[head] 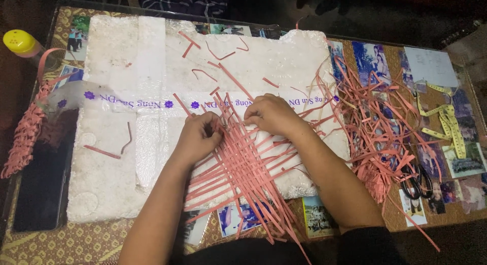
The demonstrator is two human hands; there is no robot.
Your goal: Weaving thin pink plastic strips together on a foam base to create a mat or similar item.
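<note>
Pink strip lattice (243,166) being woven on white foam board (111,158), mid-tabletop. Left hand (198,138) and right hand (271,114) being kept curled, fingertips pinching strips at lattice's far edge. Strips being crossed diagonally, loose ends trailing toward body. Spare strip pile (378,138) lying rightward, nearer right hand.
</note>
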